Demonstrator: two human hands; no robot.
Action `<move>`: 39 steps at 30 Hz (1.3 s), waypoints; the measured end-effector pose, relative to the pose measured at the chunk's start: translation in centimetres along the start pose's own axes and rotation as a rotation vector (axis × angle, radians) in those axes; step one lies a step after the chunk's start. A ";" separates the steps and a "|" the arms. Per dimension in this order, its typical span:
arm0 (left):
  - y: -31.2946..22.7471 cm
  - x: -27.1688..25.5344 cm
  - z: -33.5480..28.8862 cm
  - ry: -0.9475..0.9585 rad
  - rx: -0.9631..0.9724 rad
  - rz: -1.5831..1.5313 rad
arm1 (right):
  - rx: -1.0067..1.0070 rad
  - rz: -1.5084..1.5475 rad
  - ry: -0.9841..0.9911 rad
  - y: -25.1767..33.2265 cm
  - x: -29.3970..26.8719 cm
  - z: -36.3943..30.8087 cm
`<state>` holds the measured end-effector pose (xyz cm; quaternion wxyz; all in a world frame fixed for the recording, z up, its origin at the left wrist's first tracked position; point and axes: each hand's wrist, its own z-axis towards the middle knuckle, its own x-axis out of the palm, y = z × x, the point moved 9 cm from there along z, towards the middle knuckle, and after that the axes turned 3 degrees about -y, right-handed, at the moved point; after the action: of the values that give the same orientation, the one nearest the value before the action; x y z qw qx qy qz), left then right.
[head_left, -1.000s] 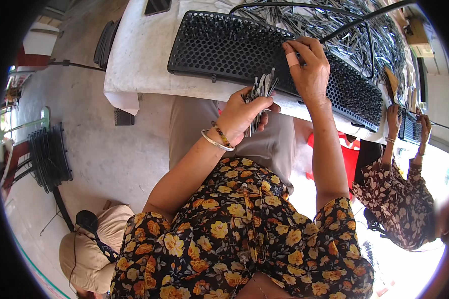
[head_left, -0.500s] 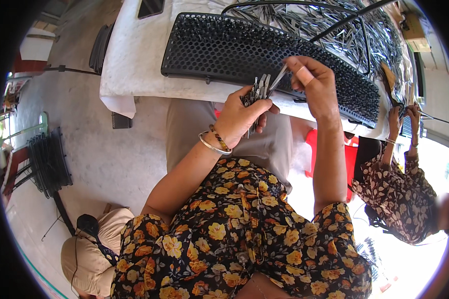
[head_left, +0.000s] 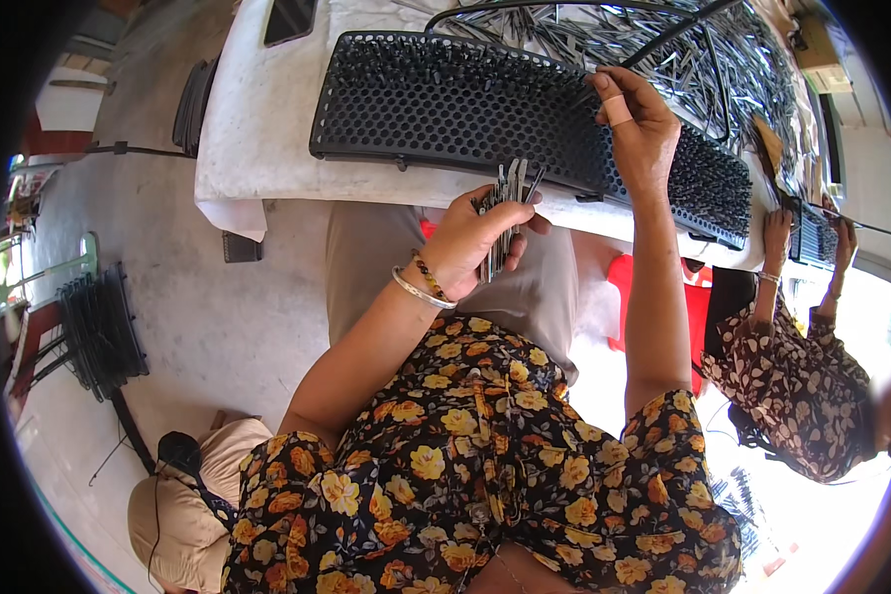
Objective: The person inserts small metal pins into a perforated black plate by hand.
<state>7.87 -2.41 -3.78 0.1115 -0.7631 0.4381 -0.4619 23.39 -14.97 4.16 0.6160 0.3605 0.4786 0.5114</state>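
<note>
My left hand (head_left: pixel 473 238) is closed round a bundle of thin metal strips (head_left: pixel 513 193), their ends sticking up past the fingers, just in front of the panel's near edge. A long black panel (head_left: pixel 445 119) full of round holes lies on the table, with many dark pieces standing in its far rows and right part. Over the right half of that panel, my right hand (head_left: pixel 643 124) has thumb and index finger pinched at the holes. Whatever sits between those fingertips is hidden. A light band wraps one finger of that hand.
Behind the panel spreads a heap of loose metal strips (head_left: pixel 683 74), crossed by a black bent rod (head_left: pixel 663 42). A phone (head_left: pixel 290 20) lies at the white-covered table's (head_left: pixel 252 129) far left. At right, a co-worker's hands (head_left: pixel 780 238) are at another dark holed piece. A red stool (head_left: pixel 619 297) stands below.
My right hand has moved from beside the bundle, where it held a metal strip, up and away onto the panel. My left hand stays nearly in place. The co-worker's hands have spread apart.
</note>
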 end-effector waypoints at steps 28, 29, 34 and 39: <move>-0.6 -0.6 0.5 -0.024 0.030 0.028 | -0.376 -0.340 0.009 2.9 1.9 -1.8; -0.5 -0.5 0.6 -0.011 0.031 0.034 | -0.382 -0.363 0.005 3.1 1.8 -1.9; -0.7 -0.1 0.4 0.019 0.046 0.040 | -0.281 -0.281 -0.058 3.5 0.4 -2.4; -2.3 0.5 0.1 0.011 0.154 0.075 | 0.240 -0.066 0.355 1.3 3.4 -5.7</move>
<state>9.33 -1.46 -2.17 0.1848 -0.7327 0.4303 -0.4937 17.67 -11.67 2.99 0.4913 0.3195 0.6485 0.4858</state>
